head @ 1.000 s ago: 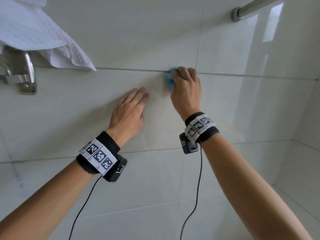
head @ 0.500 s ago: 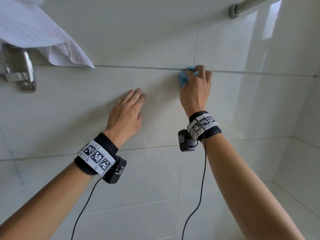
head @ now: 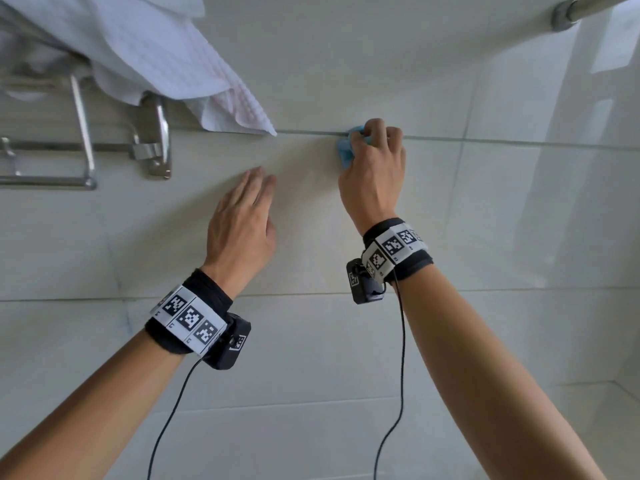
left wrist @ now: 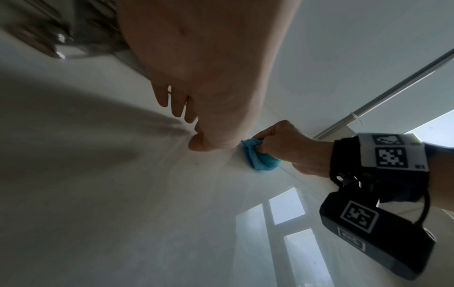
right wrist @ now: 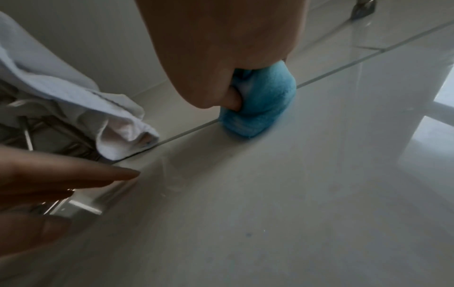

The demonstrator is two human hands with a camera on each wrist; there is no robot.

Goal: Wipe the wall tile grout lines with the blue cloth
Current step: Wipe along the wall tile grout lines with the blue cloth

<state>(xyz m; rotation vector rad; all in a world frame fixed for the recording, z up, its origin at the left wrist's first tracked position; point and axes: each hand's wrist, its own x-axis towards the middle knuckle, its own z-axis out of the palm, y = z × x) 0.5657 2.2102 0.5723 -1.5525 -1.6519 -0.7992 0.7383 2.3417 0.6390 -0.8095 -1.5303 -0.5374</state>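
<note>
My right hand (head: pixel 372 152) grips a bunched blue cloth (head: pixel 344 152) and presses it on the horizontal grout line (head: pixel 308 132) of the pale tiled wall. In the right wrist view the cloth (right wrist: pixel 260 110) sits right on the grout line (right wrist: pixel 186 133), with my right hand's (right wrist: pixel 221 58) fingers curled into it. My left hand (head: pixel 247 209) lies flat on the tile below the line, left of the cloth, fingers straight, holding nothing. The left wrist view shows the left hand (left wrist: pixel 209 87) against the wall and the cloth (left wrist: pixel 260 159) held by the right hand (left wrist: pixel 290 143).
A white towel (head: pixel 156 53) hangs over a metal rack (head: pixel 83 140) at the upper left, its corner reaching the grout line just left of the cloth. A metal rod (head: pixel 575 6) is fixed at the top right. A vertical grout joint (head: pixel 467 98) runs right of the right hand.
My right hand has slid the cloth left along the grout line, away from the vertical joint and toward the towel corner. The left hand has shifted left on the tile too.
</note>
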